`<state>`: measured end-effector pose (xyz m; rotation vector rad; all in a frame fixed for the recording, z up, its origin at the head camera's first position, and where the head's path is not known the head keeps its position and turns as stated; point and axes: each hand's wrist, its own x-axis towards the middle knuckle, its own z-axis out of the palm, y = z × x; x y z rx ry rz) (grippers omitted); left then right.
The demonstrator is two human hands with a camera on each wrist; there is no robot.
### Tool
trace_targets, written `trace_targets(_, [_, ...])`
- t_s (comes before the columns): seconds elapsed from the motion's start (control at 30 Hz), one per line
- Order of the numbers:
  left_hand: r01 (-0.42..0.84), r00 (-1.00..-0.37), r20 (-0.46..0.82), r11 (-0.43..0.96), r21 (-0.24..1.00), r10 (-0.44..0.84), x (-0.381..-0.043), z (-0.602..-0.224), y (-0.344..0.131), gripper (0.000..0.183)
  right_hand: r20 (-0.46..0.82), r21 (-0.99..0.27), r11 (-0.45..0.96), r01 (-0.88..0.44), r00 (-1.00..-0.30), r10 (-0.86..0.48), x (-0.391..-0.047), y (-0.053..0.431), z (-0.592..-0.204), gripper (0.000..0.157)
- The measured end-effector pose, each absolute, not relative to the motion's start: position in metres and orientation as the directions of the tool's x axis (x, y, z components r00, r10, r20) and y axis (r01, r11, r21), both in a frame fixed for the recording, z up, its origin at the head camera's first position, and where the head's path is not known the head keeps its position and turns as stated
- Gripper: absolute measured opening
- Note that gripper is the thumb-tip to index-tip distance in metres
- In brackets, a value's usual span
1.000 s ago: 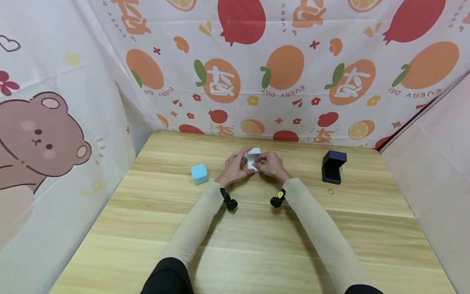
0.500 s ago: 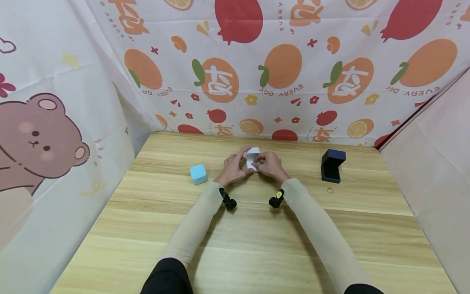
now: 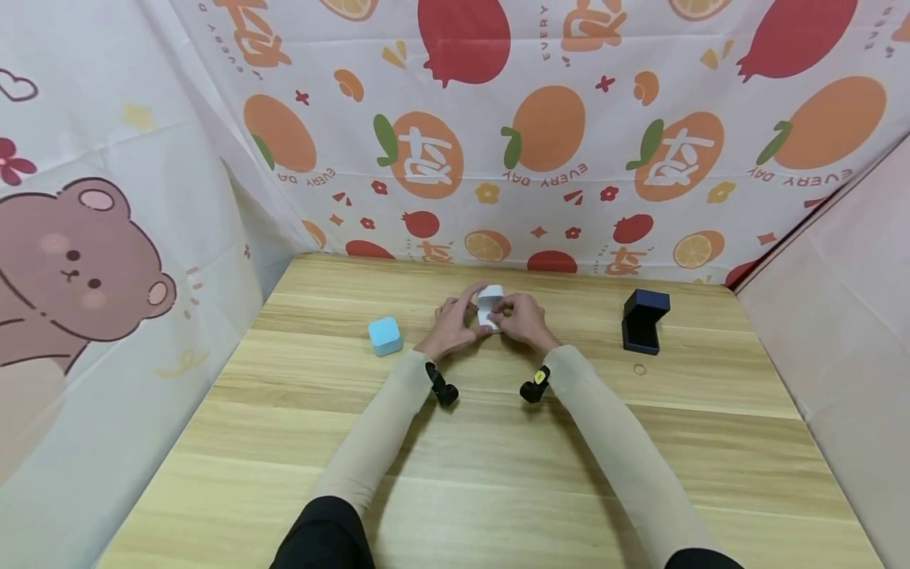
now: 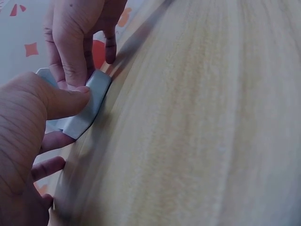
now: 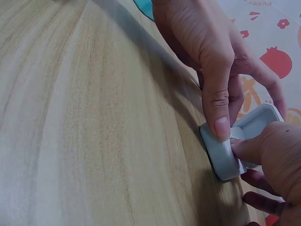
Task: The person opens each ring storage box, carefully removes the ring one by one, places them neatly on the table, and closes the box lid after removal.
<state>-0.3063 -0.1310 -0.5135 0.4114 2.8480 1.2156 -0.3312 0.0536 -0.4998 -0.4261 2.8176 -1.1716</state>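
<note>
A small white ring box [image 3: 490, 297] stands on the table with its lid raised. My left hand [image 3: 452, 327] grips it from the left, thumb [image 5: 221, 126] on its front wall and a finger up by the lid. My right hand [image 3: 524, 321] reaches into the box from the right, its thumb [image 5: 249, 149] and fingertips down at the insert. A sparkling silvery ring [image 5: 234, 137] shows as a sliver right at the right thumb tip, pinched there; most of it is hidden by the fingers.
A closed light-blue box [image 3: 385, 337] sits left of my hands. Over to the right stands an open navy ring box [image 3: 643, 322], with a thin ring [image 3: 640, 369] lying on the table [image 3: 469, 474] in front of it. A printed curtain [image 3: 490, 142] hangs behind the table's back edge.
Both hands keep their places at the white ring box across the frames. Only the head view shifts slightly.
</note>
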Motion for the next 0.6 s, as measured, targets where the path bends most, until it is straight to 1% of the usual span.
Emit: trace_targets(0.6, [0.243,-0.964,0.101,0.669,0.703,0.244,-0.3061,-0.5141,-0.1308,0.087,0.053,-0.71,0.668,-0.224,-0.962,-0.266,-0.3339,0.0541,-0.5028,0.013])
